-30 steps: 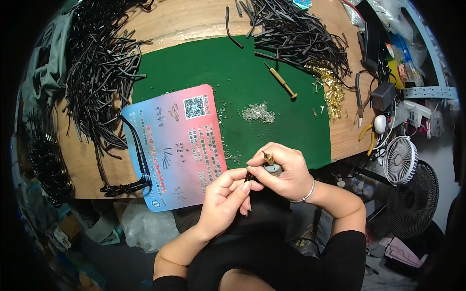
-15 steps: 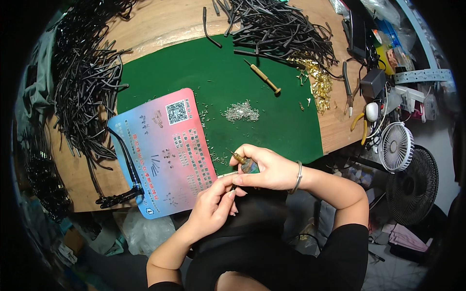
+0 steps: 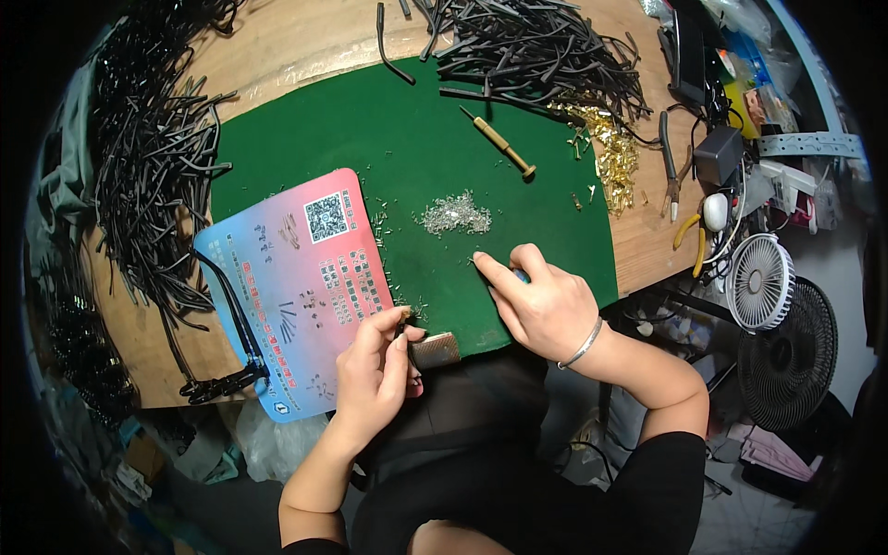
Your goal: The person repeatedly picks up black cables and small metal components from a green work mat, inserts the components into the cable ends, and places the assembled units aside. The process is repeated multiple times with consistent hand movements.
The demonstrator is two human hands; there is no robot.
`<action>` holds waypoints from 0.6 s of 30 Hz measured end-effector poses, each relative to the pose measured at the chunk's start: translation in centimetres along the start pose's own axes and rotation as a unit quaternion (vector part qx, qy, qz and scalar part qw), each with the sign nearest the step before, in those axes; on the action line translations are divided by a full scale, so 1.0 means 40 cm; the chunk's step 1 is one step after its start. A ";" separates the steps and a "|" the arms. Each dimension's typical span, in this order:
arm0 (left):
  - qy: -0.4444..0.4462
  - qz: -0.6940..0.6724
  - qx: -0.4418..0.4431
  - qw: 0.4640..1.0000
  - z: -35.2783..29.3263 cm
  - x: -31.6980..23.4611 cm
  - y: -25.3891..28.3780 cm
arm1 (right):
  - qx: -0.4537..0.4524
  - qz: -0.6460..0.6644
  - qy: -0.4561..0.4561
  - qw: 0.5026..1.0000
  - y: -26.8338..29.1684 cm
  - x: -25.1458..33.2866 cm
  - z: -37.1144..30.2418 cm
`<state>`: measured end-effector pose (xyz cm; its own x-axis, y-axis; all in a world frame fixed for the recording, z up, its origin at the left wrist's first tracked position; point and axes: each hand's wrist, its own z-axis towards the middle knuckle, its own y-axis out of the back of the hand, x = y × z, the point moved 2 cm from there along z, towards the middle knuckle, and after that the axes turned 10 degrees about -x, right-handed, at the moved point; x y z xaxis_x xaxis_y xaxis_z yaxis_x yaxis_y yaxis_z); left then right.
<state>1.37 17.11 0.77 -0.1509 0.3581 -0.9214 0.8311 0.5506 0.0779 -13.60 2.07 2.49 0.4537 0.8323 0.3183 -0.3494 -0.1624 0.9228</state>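
My left hand (image 3: 370,375) is closed in a pinch around a small dark piece (image 3: 401,326) with a gold-coloured bit at its top; most of it is hidden by the fingers. My right hand (image 3: 550,310) is over the green mat (image 3: 319,129), index fingertip down on it just below a pile of tiny silver screws (image 3: 455,215). Under its curled fingers a blue-green bit of the screwdriver handle (image 3: 523,276) shows; the rest is covered. Beside my left hand lies a ridged brown block (image 3: 435,350) at the mat's front edge.
A pink-and-blue printed pad (image 3: 277,254) carries small parts and a black glasses frame (image 3: 227,384). Black glasses temples (image 3: 546,60) are heaped at the back and left. A brass screwdriver (image 3: 499,143), gold-coloured parts (image 3: 615,171), pliers (image 3: 671,166) and a white fan (image 3: 760,280) are rightward.
My hands have parted. The right moved up and right towards the screws, its screwdriver tip no longer showing; the left moved slightly left and up with the small dark piece.
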 end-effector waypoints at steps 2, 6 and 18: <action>-0.003 0.002 0.005 1.000 -0.004 -0.001 0.002 | 0.000 -0.013 0.010 1.000 -0.003 0.004 0.001; 0.039 -0.056 0.015 0.998 -0.020 -0.003 0.012 | 0.004 -0.028 0.023 0.999 -0.003 0.005 -0.002; 0.037 -0.076 -0.002 0.996 -0.012 -0.014 0.021 | 0.014 -0.038 0.023 0.999 -0.005 0.002 0.002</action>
<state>1.91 17.74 1.53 -0.3140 0.3241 -0.8924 0.7939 0.6051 -0.0596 -13.42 2.14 2.35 0.4399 0.8658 0.2384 -0.2925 -0.1128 0.9496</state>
